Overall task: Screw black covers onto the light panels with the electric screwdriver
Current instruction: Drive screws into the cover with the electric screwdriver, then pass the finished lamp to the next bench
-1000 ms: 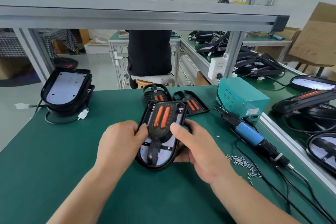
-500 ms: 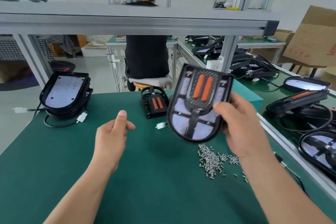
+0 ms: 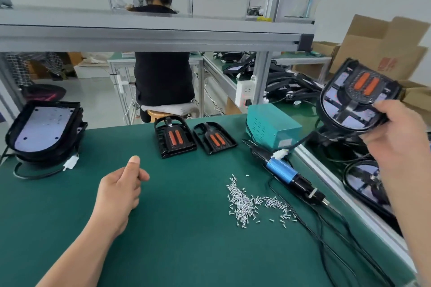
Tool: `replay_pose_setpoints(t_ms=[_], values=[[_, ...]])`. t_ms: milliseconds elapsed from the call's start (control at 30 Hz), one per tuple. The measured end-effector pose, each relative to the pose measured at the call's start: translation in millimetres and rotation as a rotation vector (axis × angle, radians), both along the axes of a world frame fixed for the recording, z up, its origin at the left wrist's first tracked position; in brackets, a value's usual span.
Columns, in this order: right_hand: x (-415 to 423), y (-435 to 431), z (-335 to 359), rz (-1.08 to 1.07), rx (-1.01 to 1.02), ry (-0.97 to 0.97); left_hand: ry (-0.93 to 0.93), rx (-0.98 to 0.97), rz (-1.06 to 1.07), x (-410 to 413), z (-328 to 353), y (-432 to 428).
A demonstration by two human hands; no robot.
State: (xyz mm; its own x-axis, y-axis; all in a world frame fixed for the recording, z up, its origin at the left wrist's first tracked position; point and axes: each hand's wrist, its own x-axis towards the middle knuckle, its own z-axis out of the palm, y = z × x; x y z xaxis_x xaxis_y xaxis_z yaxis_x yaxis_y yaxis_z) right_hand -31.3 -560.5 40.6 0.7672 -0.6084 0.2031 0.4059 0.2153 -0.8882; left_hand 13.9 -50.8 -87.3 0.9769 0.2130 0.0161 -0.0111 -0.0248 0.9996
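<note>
- Left hand [image 3: 121, 190] hovers low over the green mat [image 3: 186, 251], thumb up, fingers loosely curled, holding nothing.
- Right hand [image 3: 401, 142] is raised at the right edge, with its fingers and thumb clamped on the lower rim of a panel [image 3: 335, 114].
- That panel is held in the air, tilted, beyond the mat's right edge and above the neighbouring bench.
- A black cover [image 3: 363, 87] with two orange strips sits on the panel's face.
- Screws [image 3: 247, 202] lie in a loose heap on the mat, right of the left hand.
- The blue screwdriver [image 3: 286, 173] lies on the mat just right of the screws, untouched, with its cord trailing toward the near edge.
- A white plug [image 3: 281, 154] on a black lead sits at the screwdriver's far end; whether they touch is unclear.
- Two spare covers [image 3: 173, 138] lie side by side at the mat's far middle, each with orange strips.
- A teal box [image 3: 270, 126] stands at the far right corner, just behind the screwdriver.
- A stack [image 3: 44, 128] of panels sits at the far left corner, pale side up, with a white connector [image 3: 71, 162] beside it.
- Past the bench, a person [image 3: 163, 77] sits on a stool, back turned.
- Cartons [image 3: 382, 46] stand far right.
</note>
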Motion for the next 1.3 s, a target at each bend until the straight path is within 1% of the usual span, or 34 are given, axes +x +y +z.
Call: replay_pose_setpoints(t_ms=[100, 367, 567, 667, 733, 900, 967, 1033, 1200, 1267, 1300], values=[[-4, -42, -5, -0.081, 0.037, 0.012, -0.012, -0.009, -0.007, 1, -1, 0], [-7, -118, -8, -0.327, -0.017, 0.139, -0.03, 0.002, -0.014, 3, -3, 0], [-22, -129, -16, -0.473, -0.176, 0.253, -0.029, 0.005, -0.026, 6, -7, 3], [-27, -134, -22, -0.566, -0.26, 0.363, -0.036, 0.002, -0.025, 9, -10, 4], [-28, -135, -22, -0.611, -0.309, 0.401, -0.038, 0.002, -0.024, 11, -12, 5], [-29, -138, -17, -0.688, -0.351, 0.466, -0.021, -0.029, -0.025, 16, -17, 11], [-29, -140, -16, -0.722, -0.421, 0.509, -0.016, -0.046, -0.024, 17, -17, 12], [-31, -141, -13, -0.748, -0.542, 0.586, -0.014, -0.049, -0.026, 17, -15, 11], [-33, -145, -1, -0.737, -0.974, 0.876, -0.014, -0.042, -0.05, 14, -12, 9], [-33, -146, 0, -0.754, -1.069, 0.944, -0.01, -0.031, -0.057, 12, -10, 8], [-33, -145, 1, -0.754, -1.084, 0.964, -0.009, -0.028, -0.06, 10, -9, 7]])
